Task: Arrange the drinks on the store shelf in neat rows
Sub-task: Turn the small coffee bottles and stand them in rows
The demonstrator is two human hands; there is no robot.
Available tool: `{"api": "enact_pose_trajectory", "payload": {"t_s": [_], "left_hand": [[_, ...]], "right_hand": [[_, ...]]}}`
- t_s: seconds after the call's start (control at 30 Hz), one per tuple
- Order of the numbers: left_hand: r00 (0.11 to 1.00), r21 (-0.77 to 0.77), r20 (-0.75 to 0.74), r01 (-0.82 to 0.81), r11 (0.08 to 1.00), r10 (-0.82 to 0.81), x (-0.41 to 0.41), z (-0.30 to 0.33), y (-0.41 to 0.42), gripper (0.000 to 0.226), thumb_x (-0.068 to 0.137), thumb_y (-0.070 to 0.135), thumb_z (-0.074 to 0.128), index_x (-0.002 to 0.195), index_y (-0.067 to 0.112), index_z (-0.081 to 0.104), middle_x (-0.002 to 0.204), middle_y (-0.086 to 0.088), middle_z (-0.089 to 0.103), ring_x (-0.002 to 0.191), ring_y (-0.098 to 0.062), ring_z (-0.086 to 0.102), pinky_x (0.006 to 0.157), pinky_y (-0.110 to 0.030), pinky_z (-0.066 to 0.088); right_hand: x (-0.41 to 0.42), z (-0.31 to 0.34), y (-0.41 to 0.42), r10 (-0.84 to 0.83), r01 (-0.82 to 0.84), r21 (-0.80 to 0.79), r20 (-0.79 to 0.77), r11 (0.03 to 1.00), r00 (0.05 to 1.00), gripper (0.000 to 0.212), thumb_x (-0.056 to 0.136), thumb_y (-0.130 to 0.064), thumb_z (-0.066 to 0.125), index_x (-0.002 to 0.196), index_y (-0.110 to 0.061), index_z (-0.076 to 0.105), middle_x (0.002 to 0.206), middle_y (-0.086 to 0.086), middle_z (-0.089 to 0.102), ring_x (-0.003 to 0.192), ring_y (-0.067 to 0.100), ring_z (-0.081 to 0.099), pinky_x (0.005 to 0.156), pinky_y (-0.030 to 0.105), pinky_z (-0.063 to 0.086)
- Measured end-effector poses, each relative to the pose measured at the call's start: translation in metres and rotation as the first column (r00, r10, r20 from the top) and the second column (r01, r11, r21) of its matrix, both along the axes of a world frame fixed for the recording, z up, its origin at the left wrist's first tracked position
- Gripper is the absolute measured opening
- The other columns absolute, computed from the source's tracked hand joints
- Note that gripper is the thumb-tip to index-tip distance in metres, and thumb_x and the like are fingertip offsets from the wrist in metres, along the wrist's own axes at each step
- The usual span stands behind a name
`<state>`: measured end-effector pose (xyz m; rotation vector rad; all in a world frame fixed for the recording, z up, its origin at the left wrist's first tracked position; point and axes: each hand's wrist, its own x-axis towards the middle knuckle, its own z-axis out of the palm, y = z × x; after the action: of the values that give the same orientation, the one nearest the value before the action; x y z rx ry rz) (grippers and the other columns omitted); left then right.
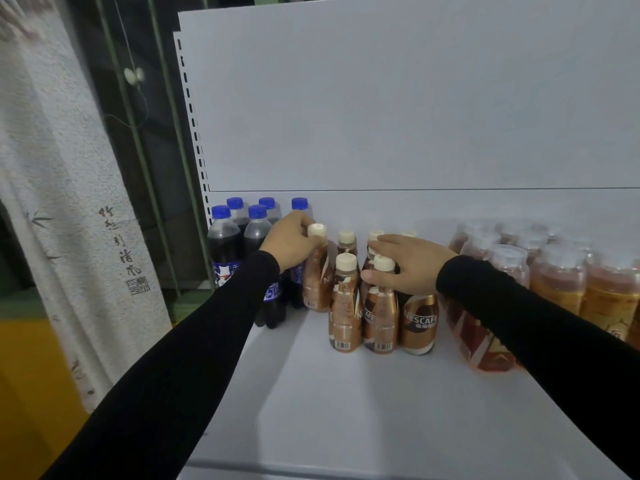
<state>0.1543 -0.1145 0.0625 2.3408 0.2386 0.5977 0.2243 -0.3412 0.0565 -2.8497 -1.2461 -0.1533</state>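
Several brown coffee bottles [344, 306] with cream caps stand clustered mid-shelf. My left hand [290, 241] grips the neck of the leftmost coffee bottle [317, 275], which leans slightly. My right hand [405, 263] lies over the tops of the right-hand coffee bottles, fingers around a front bottle [381, 317] just below its cap. Several dark cola bottles [225, 240] with blue caps stand in rows at the far left. Amber tea bottles [557, 278] with clear caps fill the right side.
The white shelf [363, 403] has open surface in front of the bottles. A white back panel [381, 98] rises behind. A slotted upright [192, 126] marks the shelf's left edge; a printed cloth [69, 202] hangs beyond it.
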Motion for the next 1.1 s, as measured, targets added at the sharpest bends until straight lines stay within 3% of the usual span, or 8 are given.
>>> {"api": "enact_pose_trajectory", "payload": {"t_s": [0.13, 0.23, 0.33, 0.5, 0.7, 0.87, 1.0, 1.1], "left_hand": [[0.996, -0.056, 0.08, -0.036, 0.998, 0.041, -0.015, 0.011, 0.005, 0.025, 0.09, 0.028, 0.072, 0.104, 0.024, 0.052, 0.109, -0.003, 0.068, 0.102, -0.019, 0.065, 0.092, -0.041, 0.054], [0.982, -0.163, 0.175, -0.037, 0.986, 0.066, -0.027, 0.018, 0.006, 0.026, 0.088, 0.026, 0.074, 0.103, 0.021, 0.055, 0.103, -0.001, 0.069, 0.094, -0.016, 0.067, 0.084, -0.033, 0.057], [0.956, -0.204, 0.273, -0.05, 0.978, 0.106, -0.042, 0.025, 0.0, 0.028, 0.088, 0.027, 0.075, 0.107, 0.018, 0.056, 0.101, 0.002, 0.067, 0.089, -0.011, 0.064, 0.072, -0.021, 0.051], [0.928, -0.27, 0.358, -0.003, 0.963, 0.104, -0.061, 0.03, -0.015, 0.031, 0.087, 0.033, 0.076, 0.109, 0.02, 0.058, 0.098, 0.002, 0.068, 0.087, -0.011, 0.067, 0.07, -0.022, 0.052], [0.908, -0.452, 0.414, 0.145, 0.88, 0.063, -0.067, 0.019, -0.035, 0.033, 0.082, 0.027, 0.082, 0.106, 0.014, 0.065, 0.095, -0.008, 0.075, 0.086, -0.025, 0.074, 0.082, -0.046, 0.061], [0.914, -0.465, 0.403, 0.167, 0.87, 0.04, -0.07, 0.009, -0.053, 0.038, 0.083, 0.03, 0.08, 0.115, 0.014, 0.065, 0.101, -0.005, 0.074, 0.089, -0.016, 0.073, 0.077, -0.03, 0.061], [0.94, -0.484, 0.342, 0.197, 0.853, -0.024, -0.07, 0.001, -0.063, 0.036, 0.087, 0.034, 0.075, 0.117, 0.014, 0.067, 0.104, -0.002, 0.073, 0.093, -0.014, 0.071, 0.074, -0.023, 0.057], [0.951, -0.557, 0.266, 0.283, 0.781, -0.155, -0.072, -0.004, -0.062, 0.034, 0.092, 0.032, 0.069, 0.121, 0.015, 0.066, 0.11, -0.003, 0.072, 0.097, -0.014, 0.07, 0.08, -0.028, 0.054]], "right_hand": [[-0.005, 0.003, -0.001, 0.008, -0.011, 0.064, 0.044, 0.998, 0.999, 0.084, 0.089, -0.074, 0.029, 0.155, -0.022, 0.027, 0.16, 0.002, 0.028, 0.145, 0.019, 0.028, 0.116, 0.035, 0.023], [-0.01, 0.004, -0.002, 0.006, -0.029, 0.246, 0.091, 0.969, 0.996, 0.084, 0.086, -0.074, 0.028, 0.15, -0.022, 0.036, 0.153, 0.0, 0.039, 0.137, 0.017, 0.039, 0.109, 0.031, 0.031], [-0.019, 0.0, -0.001, 0.015, -0.081, 0.467, 0.142, 0.88, 0.99, 0.069, 0.091, -0.067, 0.035, 0.142, -0.023, 0.048, 0.142, -0.002, 0.05, 0.128, 0.014, 0.047, 0.099, 0.026, 0.035], [-0.051, -0.011, 0.009, 0.099, -0.182, 0.647, 0.162, 0.74, 0.982, 0.058, 0.091, -0.064, 0.046, 0.129, -0.022, 0.058, 0.116, -0.004, 0.062, 0.1, 0.006, 0.054, 0.085, 0.024, 0.042], [-0.082, -0.032, 0.021, 0.236, -0.053, 0.76, -0.134, 0.648, 0.962, 0.075, 0.077, -0.071, 0.06, 0.138, -0.031, 0.044, 0.113, -0.015, 0.054, 0.095, 0.001, 0.058, 0.081, 0.023, 0.052], [-0.091, -0.05, 0.018, 0.38, 0.144, 0.806, -0.418, 0.574, 0.825, 0.073, 0.067, -0.052, 0.08, 0.128, -0.033, 0.044, 0.11, -0.018, 0.061, 0.094, 0.001, 0.064, 0.082, 0.02, 0.055], [-0.093, -0.058, 0.008, 0.459, 0.265, 0.833, -0.5, 0.485, 0.734, 0.066, 0.074, -0.025, 0.083, 0.13, -0.021, 0.047, 0.103, -0.011, 0.066, 0.084, -0.007, 0.067, 0.065, 0.01, 0.052], [-0.095, -0.063, -0.001, 0.531, 0.316, 0.829, -0.544, 0.461, 0.65, 0.06, 0.079, -0.018, 0.077, 0.131, -0.016, 0.049, 0.101, -0.009, 0.071, 0.086, -0.003, 0.069, 0.064, 0.012, 0.052]]}}
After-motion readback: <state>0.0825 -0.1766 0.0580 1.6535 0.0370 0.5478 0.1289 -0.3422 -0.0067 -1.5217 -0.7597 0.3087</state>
